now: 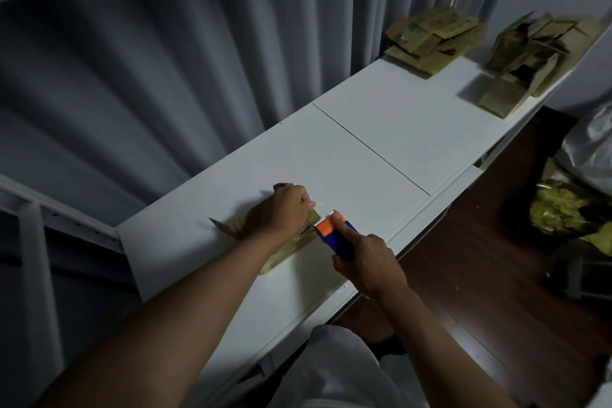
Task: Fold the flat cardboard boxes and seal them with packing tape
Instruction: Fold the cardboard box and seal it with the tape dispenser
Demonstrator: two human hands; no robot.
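A small cardboard box (pixel 291 245) lies on the near left part of the white desk (pixel 381 142), its long side running from near left to far right. One brown flap sticks out at its left end. The left hand (pixel 288 209) rests on top of the box with its fingers curled, and thumb and forefinger pinch the end of a strip of clear tape (pixel 317 206) at the box's far right corner. The right hand (pixel 367 262) grips a blue tape dispenser (pixel 336 233) with an orange head, its fingers wrapped around the handle; the toothed edge of the head sits just beside the right end of the box. Whether the teeth touch the cardboard cannot be told (the picture is dim and slightly blurred here).

Far along the desk, at its right end, are two heaps of cardboard boxes: one pile (pixel 433 40) close to the curtain, and another pile (pixel 536 60) near the desk's right edge. A grey curtain (pixel 165 60) hangs behind the desk. On the dark wooden floor (pixel 463 258) to the right sits a dark bag (pixel 559 212) holding yellowish-green pieces, with a pale plastic sack (pixel 589 146) just beyond it.
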